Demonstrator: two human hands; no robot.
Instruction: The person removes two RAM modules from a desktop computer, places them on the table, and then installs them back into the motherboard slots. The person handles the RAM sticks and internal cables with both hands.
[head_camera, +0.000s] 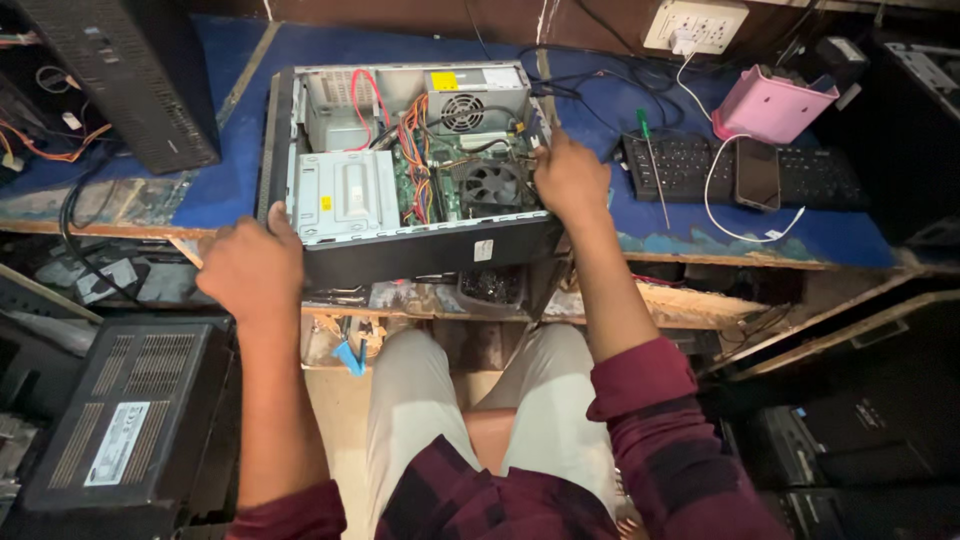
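Observation:
An open desktop computer case (420, 250) lies on its side on the blue workbench (230, 190), showing a drive cage (345, 190), a round cooler fan (490, 185), a power supply (475, 100) and bundles of coloured wires (415, 150). My left hand (252, 265) grips the case's near left corner. My right hand (568, 178) rests on the case's right edge beside the fan, fingers curled over the rim.
A black keyboard (690, 165) with a green-handled screwdriver (652, 165) and a phone (757, 172) on a white cable lies to the right. A pink box (770, 105) stands behind it. Other black computer cases (130, 80) (130, 420) sit at left.

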